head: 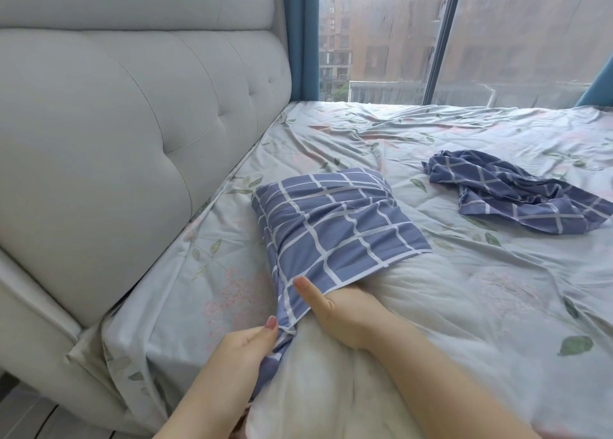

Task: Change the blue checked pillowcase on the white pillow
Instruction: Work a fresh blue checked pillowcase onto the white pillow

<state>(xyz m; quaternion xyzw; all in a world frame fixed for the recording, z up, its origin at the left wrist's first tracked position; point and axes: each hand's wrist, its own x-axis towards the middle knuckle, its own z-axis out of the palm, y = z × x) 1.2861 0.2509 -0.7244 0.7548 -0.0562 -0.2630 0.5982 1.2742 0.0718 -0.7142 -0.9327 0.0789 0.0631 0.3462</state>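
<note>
The grey padded headboard (116, 123) stands at your left. Your left hand (245, 345) pinches the gathered open edge of the blue checked pillowcase (335, 219) between thumb and curled fingers. Your right hand (345, 315) grips the same hem, thumb on top and fingers hidden under the cloth. The case covers the far half of the white pillow (414, 322), which lies on the floral sheet (464, 133). Further right, a second checked pillowcase (517, 193) lies crumpled, well apart.
</note>
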